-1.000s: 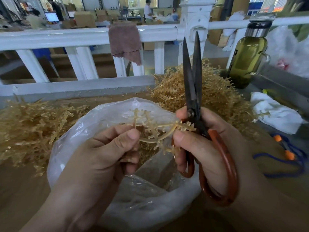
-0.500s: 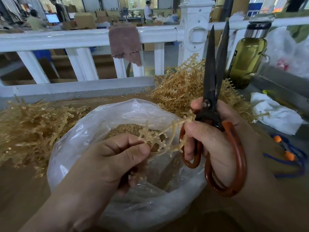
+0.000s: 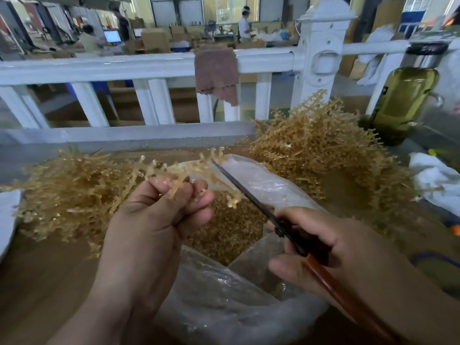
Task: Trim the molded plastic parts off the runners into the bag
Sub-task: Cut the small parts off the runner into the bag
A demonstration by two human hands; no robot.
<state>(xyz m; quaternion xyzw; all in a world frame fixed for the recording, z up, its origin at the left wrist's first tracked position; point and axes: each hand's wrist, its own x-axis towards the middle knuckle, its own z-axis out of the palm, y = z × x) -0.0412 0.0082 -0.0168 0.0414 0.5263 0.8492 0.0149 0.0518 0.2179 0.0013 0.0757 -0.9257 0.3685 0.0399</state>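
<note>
Two hands, spiky tan runner [image 3: 174, 170], slim dark scissors [image 3: 249, 192], crinkled bag [image 3: 224, 302]

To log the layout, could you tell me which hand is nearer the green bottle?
Right. The right hand, gripping scissors, sits below-left of the bottle; the left hand, pinching a runner, is farther left, over the bag.

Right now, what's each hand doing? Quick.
Left hand: pinching a plastic runner over the bag.
Right hand: gripping the scissors, blade tip at the runner.
</note>
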